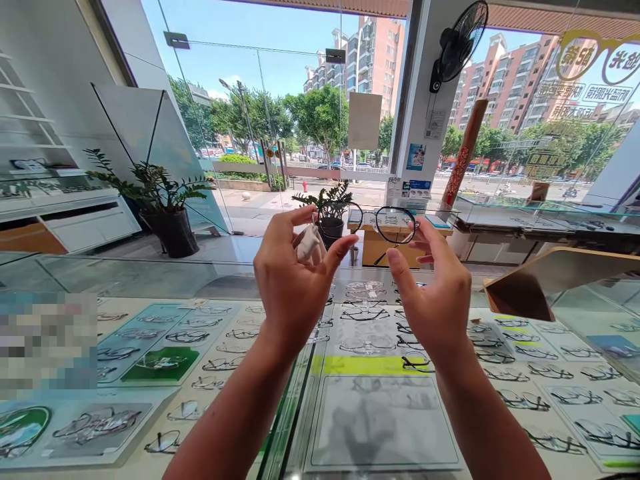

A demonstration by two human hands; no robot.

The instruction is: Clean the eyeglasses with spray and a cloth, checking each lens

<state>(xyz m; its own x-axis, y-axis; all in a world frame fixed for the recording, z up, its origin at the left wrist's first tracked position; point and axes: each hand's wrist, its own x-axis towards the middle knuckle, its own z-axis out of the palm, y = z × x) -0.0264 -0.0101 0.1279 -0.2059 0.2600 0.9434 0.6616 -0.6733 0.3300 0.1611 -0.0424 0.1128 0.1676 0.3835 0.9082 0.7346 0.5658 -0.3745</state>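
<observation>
A pair of round, dark-rimmed eyeglasses is held up in the air above the glass counter, its lenses facing the window. My left hand grips the left side of the frame, fingers curled, with a crumpled pale cloth tucked in the palm. On the other side, my right hand pinches the right end near the hinge. Part of the temples is hidden behind my fingers.
Under the glass countertop lie rows of eyeglasses. A brown angled board stands at the right. Beyond are a potted plant, a wooden desk, a wall fan and large windows.
</observation>
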